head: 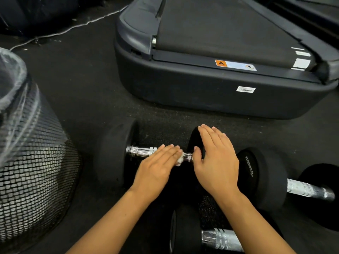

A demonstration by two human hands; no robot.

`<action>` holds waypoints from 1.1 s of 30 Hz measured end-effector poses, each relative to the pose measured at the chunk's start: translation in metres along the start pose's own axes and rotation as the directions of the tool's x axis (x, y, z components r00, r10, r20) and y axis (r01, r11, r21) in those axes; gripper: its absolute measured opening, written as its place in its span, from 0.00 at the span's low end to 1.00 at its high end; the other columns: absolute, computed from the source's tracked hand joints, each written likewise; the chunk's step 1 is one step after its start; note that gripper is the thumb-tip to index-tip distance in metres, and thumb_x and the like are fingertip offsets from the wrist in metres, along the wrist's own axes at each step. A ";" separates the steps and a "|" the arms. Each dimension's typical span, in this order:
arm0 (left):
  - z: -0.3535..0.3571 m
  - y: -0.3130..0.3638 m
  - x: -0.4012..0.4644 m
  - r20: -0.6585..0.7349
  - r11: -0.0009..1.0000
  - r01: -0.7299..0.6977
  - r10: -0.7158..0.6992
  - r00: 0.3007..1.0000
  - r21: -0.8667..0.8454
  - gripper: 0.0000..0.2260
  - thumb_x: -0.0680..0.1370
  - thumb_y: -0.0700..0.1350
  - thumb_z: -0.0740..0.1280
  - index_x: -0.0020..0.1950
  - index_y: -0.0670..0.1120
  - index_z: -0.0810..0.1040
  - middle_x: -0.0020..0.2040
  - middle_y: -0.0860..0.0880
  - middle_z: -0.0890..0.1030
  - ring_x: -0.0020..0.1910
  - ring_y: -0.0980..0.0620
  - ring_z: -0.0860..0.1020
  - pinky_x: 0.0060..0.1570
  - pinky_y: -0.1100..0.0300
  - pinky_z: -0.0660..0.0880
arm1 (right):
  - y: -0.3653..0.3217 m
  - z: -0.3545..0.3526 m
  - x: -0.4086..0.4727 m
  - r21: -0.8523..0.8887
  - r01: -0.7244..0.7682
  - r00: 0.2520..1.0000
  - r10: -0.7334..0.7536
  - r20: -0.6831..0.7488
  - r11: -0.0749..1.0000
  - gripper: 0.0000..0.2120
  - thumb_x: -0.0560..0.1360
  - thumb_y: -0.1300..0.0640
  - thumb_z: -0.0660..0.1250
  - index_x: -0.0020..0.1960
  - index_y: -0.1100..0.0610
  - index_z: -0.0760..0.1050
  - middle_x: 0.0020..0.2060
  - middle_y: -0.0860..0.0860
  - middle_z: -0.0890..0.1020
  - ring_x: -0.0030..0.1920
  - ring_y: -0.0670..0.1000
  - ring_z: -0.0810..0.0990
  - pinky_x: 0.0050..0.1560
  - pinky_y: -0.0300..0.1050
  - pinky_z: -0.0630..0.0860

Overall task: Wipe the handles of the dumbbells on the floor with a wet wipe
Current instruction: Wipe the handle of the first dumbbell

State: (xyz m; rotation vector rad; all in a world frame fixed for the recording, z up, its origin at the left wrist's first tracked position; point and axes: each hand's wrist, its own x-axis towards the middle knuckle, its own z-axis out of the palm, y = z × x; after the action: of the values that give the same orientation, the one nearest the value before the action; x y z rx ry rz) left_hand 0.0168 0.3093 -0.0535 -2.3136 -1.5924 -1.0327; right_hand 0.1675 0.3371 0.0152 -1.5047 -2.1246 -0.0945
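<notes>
A black dumbbell lies on the floor in front of me, its chrome handle running left to right. My left hand presses a white wet wipe flat onto the right half of that handle. My right hand rests, fingers together, on the dumbbell's right head, which it mostly hides. A second dumbbell lies to the right with its handle bare. A third dumbbell lies near my arms, chrome handle showing.
A black mesh waste bin with a clear plastic liner stands close on the left. The dark rear end of a treadmill sits just behind the dumbbells. A white cable runs across the dark rubber floor at the back left.
</notes>
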 end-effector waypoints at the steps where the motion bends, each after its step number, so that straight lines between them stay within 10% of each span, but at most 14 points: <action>1: 0.000 0.003 0.000 -0.002 1.000 0.013 -0.013 1.000 0.000 0.14 0.76 0.38 0.61 0.58 0.37 0.79 0.58 0.43 0.80 0.58 0.47 0.78 0.60 0.50 0.72 | 0.000 0.000 -0.001 -0.003 -0.001 1.000 0.001 -0.003 1.000 0.23 0.72 0.54 0.60 0.66 0.58 0.70 0.65 0.52 0.74 0.67 0.53 0.69 0.69 0.50 0.61; 18: -0.011 0.014 0.021 0.124 0.978 0.208 -0.206 0.971 -0.004 0.14 0.75 0.46 0.57 0.48 0.45 0.81 0.46 0.51 0.83 0.47 0.55 0.81 0.64 0.62 0.61 | 0.000 -0.001 -0.003 0.008 0.001 1.000 -0.001 -0.013 1.000 0.23 0.72 0.55 0.59 0.66 0.59 0.71 0.65 0.52 0.74 0.67 0.53 0.69 0.69 0.50 0.61; 26: -0.016 0.022 0.069 0.469 0.957 0.229 -0.288 0.835 0.180 0.13 0.81 0.51 0.55 0.48 0.47 0.76 0.47 0.44 0.80 0.48 0.42 0.78 0.41 0.54 0.69 | 0.000 0.000 0.000 -0.010 0.006 1.000 -0.006 0.005 1.000 0.25 0.73 0.51 0.53 0.67 0.58 0.70 0.65 0.52 0.74 0.68 0.53 0.68 0.70 0.49 0.60; 33: -0.016 0.000 0.038 0.364 0.984 0.120 -0.063 0.929 -0.135 0.20 0.76 0.57 0.57 0.58 0.49 0.79 0.54 0.53 0.82 0.54 0.57 0.78 0.66 0.59 0.66 | 0.000 0.000 -0.003 0.003 0.005 1.000 -0.005 0.007 1.000 0.23 0.73 0.54 0.58 0.67 0.59 0.70 0.65 0.52 0.74 0.68 0.53 0.68 0.69 0.50 0.61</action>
State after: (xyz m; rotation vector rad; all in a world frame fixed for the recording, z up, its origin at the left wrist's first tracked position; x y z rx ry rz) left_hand 0.0170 0.3311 -0.0180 -2.6816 -1.8214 -0.8104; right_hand 0.1681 0.3347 0.0143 -1.5004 -2.1329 -0.0881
